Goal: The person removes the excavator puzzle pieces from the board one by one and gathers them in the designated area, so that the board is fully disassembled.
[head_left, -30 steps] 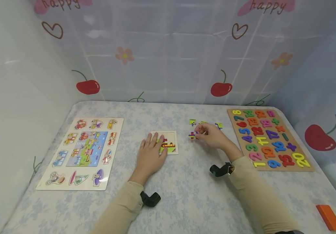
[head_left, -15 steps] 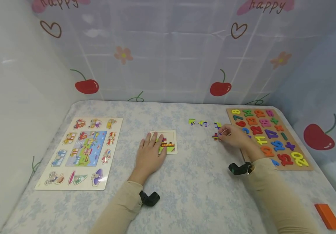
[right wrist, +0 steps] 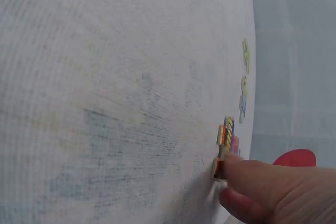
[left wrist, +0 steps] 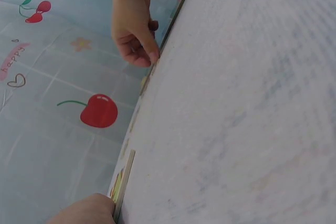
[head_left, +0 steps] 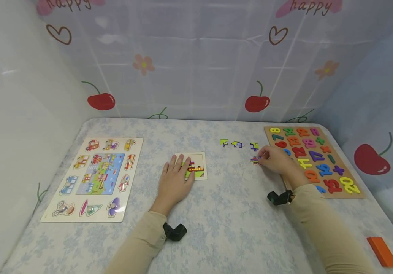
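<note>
My left hand (head_left: 176, 179) lies flat, fingers spread, over the left part of a small square jigsaw tray (head_left: 201, 156). A few colourful jigsaw pieces sit in that tray; the rest of its inside is hidden under the fingers. Over to the right, my right hand (head_left: 273, 161) pinches a purple, red and yellow-striped jigsaw piece (head_left: 254, 160) by its right end, close over the table. In the right wrist view the thumb lies on this striped piece (right wrist: 229, 129). Behind it lie loose green jigsaw pieces: one at left (head_left: 224, 142), a middle one (head_left: 237, 144) and a right one (head_left: 254, 146).
A brown number board (head_left: 345, 192) stands at the right, partly under my right forearm. At the left lies a white vehicle puzzle board (head_left: 51, 217). An orange block (head_left: 382, 252) sits near the front right edge of the patterned table (head_left: 224, 228).
My right hand has carried the striped jigsaw piece rightward, in front of the right-hand green piece, uncovering the middle loose piece. In the last half second it has barely shifted. My left hand stays put.
</note>
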A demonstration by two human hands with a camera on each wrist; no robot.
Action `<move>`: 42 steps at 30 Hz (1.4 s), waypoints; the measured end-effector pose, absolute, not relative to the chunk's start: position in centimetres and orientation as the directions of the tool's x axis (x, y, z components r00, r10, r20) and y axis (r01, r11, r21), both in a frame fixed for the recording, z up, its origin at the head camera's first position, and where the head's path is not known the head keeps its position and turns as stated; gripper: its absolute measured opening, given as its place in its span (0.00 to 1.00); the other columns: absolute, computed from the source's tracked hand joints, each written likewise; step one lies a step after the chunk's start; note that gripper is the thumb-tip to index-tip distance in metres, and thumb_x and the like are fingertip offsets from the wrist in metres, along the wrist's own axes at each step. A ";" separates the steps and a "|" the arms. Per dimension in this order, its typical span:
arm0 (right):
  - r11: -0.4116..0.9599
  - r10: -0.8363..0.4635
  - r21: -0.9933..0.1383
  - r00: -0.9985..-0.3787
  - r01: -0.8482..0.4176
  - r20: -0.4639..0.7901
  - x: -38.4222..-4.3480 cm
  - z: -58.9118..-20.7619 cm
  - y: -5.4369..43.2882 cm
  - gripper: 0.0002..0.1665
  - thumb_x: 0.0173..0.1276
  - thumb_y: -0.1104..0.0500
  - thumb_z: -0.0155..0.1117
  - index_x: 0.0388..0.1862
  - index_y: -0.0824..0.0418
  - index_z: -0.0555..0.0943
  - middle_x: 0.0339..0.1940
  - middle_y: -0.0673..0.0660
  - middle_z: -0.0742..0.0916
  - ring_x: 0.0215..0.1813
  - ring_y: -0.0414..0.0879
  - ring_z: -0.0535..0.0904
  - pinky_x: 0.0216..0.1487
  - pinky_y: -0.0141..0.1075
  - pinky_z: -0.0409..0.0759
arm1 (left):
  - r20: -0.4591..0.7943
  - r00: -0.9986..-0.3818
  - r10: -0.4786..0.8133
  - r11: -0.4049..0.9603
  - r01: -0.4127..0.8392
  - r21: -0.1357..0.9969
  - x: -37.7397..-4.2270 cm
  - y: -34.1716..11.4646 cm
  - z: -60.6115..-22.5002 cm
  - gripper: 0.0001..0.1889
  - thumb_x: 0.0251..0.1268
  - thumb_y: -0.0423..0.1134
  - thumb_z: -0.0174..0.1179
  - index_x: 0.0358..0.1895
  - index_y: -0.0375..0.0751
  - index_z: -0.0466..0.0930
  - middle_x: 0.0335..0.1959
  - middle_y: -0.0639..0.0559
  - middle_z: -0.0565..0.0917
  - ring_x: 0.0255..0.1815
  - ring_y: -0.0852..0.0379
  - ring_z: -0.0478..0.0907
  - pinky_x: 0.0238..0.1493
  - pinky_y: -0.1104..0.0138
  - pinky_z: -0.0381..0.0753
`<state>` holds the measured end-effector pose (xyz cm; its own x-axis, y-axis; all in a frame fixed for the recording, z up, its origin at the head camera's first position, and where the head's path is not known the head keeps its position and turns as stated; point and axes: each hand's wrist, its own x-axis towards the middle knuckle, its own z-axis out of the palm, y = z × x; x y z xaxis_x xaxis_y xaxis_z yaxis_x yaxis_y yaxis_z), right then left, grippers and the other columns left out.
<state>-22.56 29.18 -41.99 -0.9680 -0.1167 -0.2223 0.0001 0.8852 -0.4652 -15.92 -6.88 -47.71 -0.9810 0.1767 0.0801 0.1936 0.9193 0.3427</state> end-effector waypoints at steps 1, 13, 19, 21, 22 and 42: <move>0.895 -0.108 -0.446 -0.969 0.003 -0.222 -22.6 -41.9 29.1 0.13 0.68 0.55 0.68 0.46 0.60 0.78 0.42 0.60 0.81 0.43 0.53 0.74 0.40 0.39 0.74 | 0.078 -0.981 0.175 0.920 0.191 0.343 -15.9 -6.9 -47.7 0.33 0.76 0.62 0.38 0.80 0.58 0.52 0.82 0.52 0.50 0.84 0.49 0.40 0.82 0.49 0.43; 0.877 -0.155 -0.476 -0.977 -0.069 -0.143 -22.1 -41.2 25.8 0.12 0.71 0.53 0.63 0.48 0.58 0.79 0.40 0.58 0.80 0.38 0.50 0.74 0.34 0.37 0.73 | 0.085 -0.983 0.163 0.912 0.183 0.367 -15.9 -7.0 -47.8 0.36 0.77 0.61 0.37 0.81 0.49 0.47 0.83 0.51 0.48 0.84 0.49 0.39 0.82 0.50 0.41; 0.827 -0.235 -0.546 -0.964 -0.131 -0.125 -22.0 -40.8 21.7 0.12 0.71 0.53 0.63 0.49 0.57 0.79 0.40 0.57 0.80 0.40 0.50 0.73 0.37 0.37 0.73 | 0.097 -0.989 0.116 0.921 0.143 0.361 -16.0 -7.3 -48.0 0.36 0.77 0.59 0.36 0.81 0.46 0.47 0.83 0.49 0.48 0.84 0.47 0.39 0.82 0.49 0.40; 0.814 -0.260 -0.561 -0.959 -0.153 -0.116 -22.0 -40.9 20.2 0.12 0.71 0.54 0.64 0.49 0.57 0.80 0.39 0.57 0.80 0.39 0.50 0.74 0.36 0.37 0.74 | 0.095 -0.991 0.099 0.926 0.126 0.356 -16.0 -7.3 -48.0 0.36 0.77 0.60 0.36 0.81 0.46 0.48 0.83 0.48 0.48 0.84 0.47 0.38 0.82 0.48 0.39; 0.807 -0.275 -0.566 -0.955 -0.166 -0.112 -22.0 -41.0 19.5 0.13 0.71 0.54 0.64 0.50 0.58 0.80 0.39 0.57 0.80 0.39 0.49 0.74 0.36 0.37 0.74 | 0.092 -0.991 0.092 0.929 0.119 0.351 -16.0 -7.4 -48.0 0.36 0.76 0.60 0.37 0.81 0.46 0.48 0.83 0.48 0.48 0.84 0.47 0.38 0.82 0.48 0.39; 0.795 -0.423 -0.503 -0.904 -0.340 -0.058 -22.8 -43.1 9.6 0.15 0.72 0.53 0.63 0.54 0.56 0.84 0.36 0.52 0.82 0.38 0.46 0.73 0.40 0.37 0.72 | 0.055 -0.995 0.081 0.952 0.093 0.290 -15.9 -7.6 -47.7 0.39 0.74 0.64 0.37 0.80 0.47 0.49 0.82 0.50 0.50 0.84 0.47 0.42 0.81 0.47 0.43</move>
